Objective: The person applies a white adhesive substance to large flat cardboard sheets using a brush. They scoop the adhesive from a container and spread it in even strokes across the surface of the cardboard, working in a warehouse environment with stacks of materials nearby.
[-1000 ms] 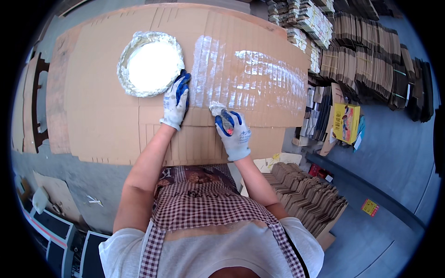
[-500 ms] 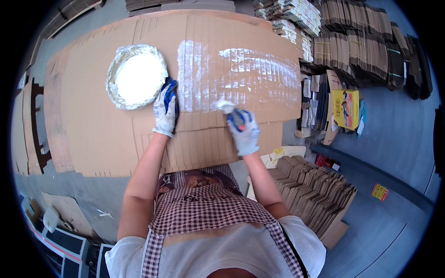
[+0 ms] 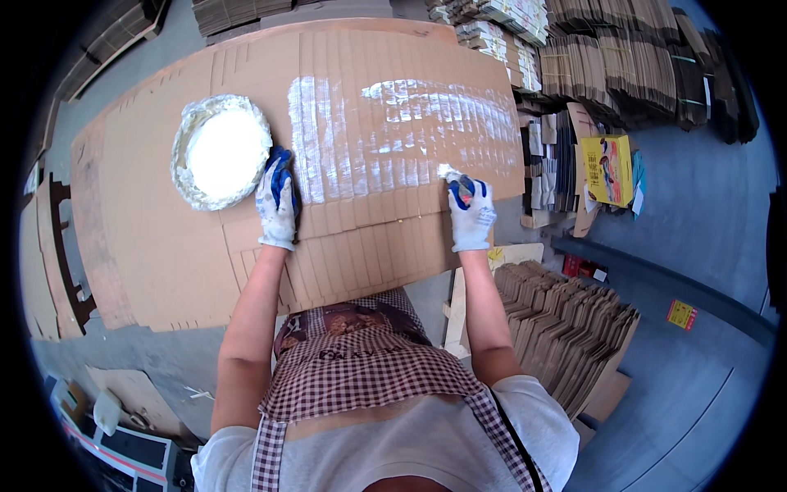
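Head view: the right hand [image 3: 471, 215], gripping a glue brush [image 3: 452, 175], has slid rightward across the cardboard sheet [image 3: 164, 246], widening the paste; the left hand [image 3: 277, 201] presses flat beside the bowl [image 3: 220, 150].

Left hand [image 3: 276, 199] is flat on the cardboard sheet [image 3: 164, 238] next to the glue bowl [image 3: 220, 151], right hand [image 3: 471, 215] grips a brush [image 3: 453, 176] by the white smears [image 3: 385, 139].

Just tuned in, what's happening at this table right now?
A person in gloves is spreading white glue on a row of flat cardboard blanks. The right hand holds a glue-covered brush at the row's right edge. The left hand presses flat on the cardboard beside the bowl of white glue.
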`<action>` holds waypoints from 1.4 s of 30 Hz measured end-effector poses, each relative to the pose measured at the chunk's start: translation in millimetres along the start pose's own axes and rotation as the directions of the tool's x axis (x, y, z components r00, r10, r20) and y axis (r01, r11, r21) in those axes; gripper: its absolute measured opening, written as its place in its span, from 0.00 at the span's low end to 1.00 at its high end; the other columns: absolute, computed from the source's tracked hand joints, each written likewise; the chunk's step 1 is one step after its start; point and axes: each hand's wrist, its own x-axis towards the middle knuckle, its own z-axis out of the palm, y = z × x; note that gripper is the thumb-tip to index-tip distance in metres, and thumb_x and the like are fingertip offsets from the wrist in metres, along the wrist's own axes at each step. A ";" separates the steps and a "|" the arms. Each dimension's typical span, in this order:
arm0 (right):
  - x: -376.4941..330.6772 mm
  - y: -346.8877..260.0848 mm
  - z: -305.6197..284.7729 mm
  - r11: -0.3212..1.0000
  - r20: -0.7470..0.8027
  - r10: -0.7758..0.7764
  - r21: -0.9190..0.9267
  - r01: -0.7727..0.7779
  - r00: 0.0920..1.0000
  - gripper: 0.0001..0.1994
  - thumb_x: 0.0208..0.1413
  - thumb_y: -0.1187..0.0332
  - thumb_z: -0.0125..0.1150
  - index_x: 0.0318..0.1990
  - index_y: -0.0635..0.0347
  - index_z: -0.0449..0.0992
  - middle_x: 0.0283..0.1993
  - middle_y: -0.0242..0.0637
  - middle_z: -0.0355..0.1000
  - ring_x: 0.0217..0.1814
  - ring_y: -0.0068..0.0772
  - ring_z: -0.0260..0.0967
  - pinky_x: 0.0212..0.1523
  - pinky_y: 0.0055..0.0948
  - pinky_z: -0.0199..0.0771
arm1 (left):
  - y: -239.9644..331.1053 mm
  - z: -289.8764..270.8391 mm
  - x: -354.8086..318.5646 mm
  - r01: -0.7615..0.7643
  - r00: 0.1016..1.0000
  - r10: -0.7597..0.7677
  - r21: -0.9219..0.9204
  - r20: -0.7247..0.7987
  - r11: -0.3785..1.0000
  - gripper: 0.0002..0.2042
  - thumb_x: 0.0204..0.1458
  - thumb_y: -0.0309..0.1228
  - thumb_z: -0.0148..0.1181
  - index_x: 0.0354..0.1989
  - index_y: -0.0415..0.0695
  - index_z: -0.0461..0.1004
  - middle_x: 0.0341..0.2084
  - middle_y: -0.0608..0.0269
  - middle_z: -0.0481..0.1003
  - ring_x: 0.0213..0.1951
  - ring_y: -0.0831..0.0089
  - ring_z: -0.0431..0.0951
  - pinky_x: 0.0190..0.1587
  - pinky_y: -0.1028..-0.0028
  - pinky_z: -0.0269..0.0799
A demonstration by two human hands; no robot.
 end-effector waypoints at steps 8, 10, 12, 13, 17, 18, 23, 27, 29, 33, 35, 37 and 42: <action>7.2 17.0 -2.9 0.999 0.034 0.028 0.027 -0.029 0.999 0.21 0.47 0.62 0.69 0.48 0.57 0.73 0.48 0.44 0.70 0.47 0.49 0.72 0.47 0.40 0.74 | 4.6 0.2 0.8 -0.010 1.000 0.010 0.009 0.006 1.000 0.18 0.61 0.34 0.47 0.56 0.40 0.72 0.56 0.52 0.72 0.61 0.55 0.67 0.66 0.61 0.55; 10.1 13.7 -3.5 0.998 0.043 0.022 0.058 -0.025 0.999 0.21 0.47 0.62 0.70 0.49 0.56 0.74 0.48 0.44 0.70 0.47 0.49 0.72 0.47 0.39 0.74 | -0.2 0.1 0.4 -0.006 1.000 0.006 0.002 0.000 1.000 0.18 0.61 0.34 0.47 0.56 0.40 0.73 0.56 0.52 0.72 0.60 0.55 0.68 0.66 0.61 0.56; -2.1 -28.1 -9.4 0.992 0.081 -0.034 0.124 0.024 0.996 0.21 0.47 0.63 0.70 0.49 0.56 0.74 0.49 0.44 0.71 0.48 0.49 0.72 0.48 0.39 0.74 | 3.1 -2.1 -0.1 0.002 1.000 -0.002 0.035 -0.006 0.999 0.18 0.61 0.34 0.47 0.56 0.40 0.73 0.55 0.52 0.73 0.60 0.55 0.68 0.65 0.61 0.57; -12.1 -40.9 -7.9 0.969 0.077 -0.187 0.177 0.171 0.979 0.21 0.47 0.63 0.70 0.50 0.56 0.74 0.49 0.43 0.71 0.49 0.49 0.72 0.47 0.40 0.74 | 5.5 -1.0 0.8 0.002 1.000 -0.002 0.044 -0.004 0.999 0.18 0.61 0.35 0.47 0.55 0.40 0.73 0.55 0.52 0.73 0.60 0.55 0.68 0.65 0.61 0.57; -26.5 -51.4 12.6 0.933 0.171 -0.354 0.132 0.334 0.920 0.21 0.47 0.63 0.69 0.50 0.55 0.72 0.51 0.42 0.70 0.49 0.47 0.72 0.47 0.41 0.75 | 1.8 2.1 2.7 -0.035 0.999 0.035 0.027 -0.009 0.999 0.18 0.61 0.35 0.48 0.55 0.40 0.73 0.55 0.52 0.73 0.59 0.55 0.69 0.65 0.61 0.58; -19.8 -42.4 14.3 0.964 0.166 -0.265 0.075 0.255 0.950 0.21 0.47 0.64 0.69 0.49 0.55 0.72 0.51 0.41 0.70 0.49 0.46 0.73 0.47 0.41 0.75 | 0.9 1.6 2.2 -0.037 0.999 0.038 0.030 -0.014 0.999 0.18 0.61 0.35 0.48 0.55 0.40 0.73 0.55 0.52 0.73 0.59 0.55 0.69 0.65 0.61 0.58; 0.4 -42.2 5.6 0.981 0.080 -0.174 0.105 0.165 0.982 0.22 0.46 0.63 0.70 0.49 0.54 0.73 0.49 0.42 0.71 0.48 0.46 0.73 0.46 0.41 0.75 | -1.0 -0.2 1.1 -0.010 1.000 0.011 0.038 -0.015 0.999 0.17 0.61 0.34 0.49 0.56 0.41 0.73 0.56 0.51 0.72 0.60 0.54 0.68 0.65 0.61 0.57; -8.0 -79.3 21.8 0.913 0.129 -0.382 0.208 0.351 0.915 0.23 0.46 0.64 0.70 0.51 0.54 0.73 0.49 0.42 0.71 0.48 0.48 0.73 0.47 0.39 0.75 | -1.1 0.7 -2.2 -0.005 1.000 0.005 0.046 0.001 0.999 0.18 0.60 0.33 0.49 0.57 0.41 0.72 0.57 0.51 0.71 0.60 0.54 0.68 0.65 0.62 0.57; 6.6 -66.0 38.4 0.938 0.182 -0.331 0.169 0.302 0.926 0.23 0.46 0.65 0.71 0.51 0.55 0.73 0.49 0.44 0.71 0.48 0.49 0.73 0.48 0.39 0.74 | -3.1 1.9 -2.8 0.001 1.000 -0.001 0.050 0.002 0.999 0.19 0.60 0.33 0.49 0.58 0.41 0.71 0.57 0.51 0.71 0.60 0.54 0.68 0.65 0.62 0.57; 43.6 -51.0 38.3 0.986 0.028 -0.155 0.060 0.153 0.987 0.23 0.46 0.65 0.71 0.51 0.55 0.73 0.48 0.44 0.71 0.47 0.49 0.72 0.47 0.39 0.75 | -3.9 -0.3 -0.7 -0.006 1.000 0.007 0.052 -0.009 0.999 0.18 0.60 0.33 0.49 0.57 0.41 0.71 0.57 0.51 0.71 0.59 0.53 0.69 0.65 0.61 0.58; 34.3 -66.7 31.3 0.978 0.009 -0.197 0.066 0.196 0.980 0.23 0.46 0.65 0.71 0.51 0.55 0.73 0.48 0.44 0.71 0.47 0.49 0.72 0.47 0.40 0.75 | -1.4 -2.6 1.2 -0.004 1.000 0.004 0.054 -0.006 0.999 0.18 0.60 0.33 0.49 0.57 0.41 0.72 0.56 0.50 0.72 0.59 0.53 0.69 0.64 0.61 0.59; 9.3 -96.2 34.6 0.921 0.072 -0.369 0.159 0.354 0.927 0.22 0.46 0.63 0.71 0.50 0.55 0.73 0.48 0.43 0.71 0.46 0.49 0.73 0.46 0.40 0.75 | 1.9 -2.2 -2.6 0.001 1.000 -0.001 0.051 -0.003 0.999 0.17 0.60 0.33 0.50 0.56 0.41 0.72 0.55 0.50 0.73 0.58 0.52 0.70 0.64 0.61 0.60; 38.0 -86.1 64.3 0.932 0.118 -0.361 0.088 0.353 0.925 0.23 0.45 0.61 0.69 0.51 0.54 0.72 0.48 0.40 0.71 0.45 0.46 0.72 0.43 0.40 0.75 | 5.4 -1.8 0.4 0.014 1.000 -0.013 0.041 -0.013 0.999 0.17 0.60 0.33 0.51 0.55 0.41 0.73 0.54 0.49 0.73 0.58 0.52 0.70 0.63 0.61 0.60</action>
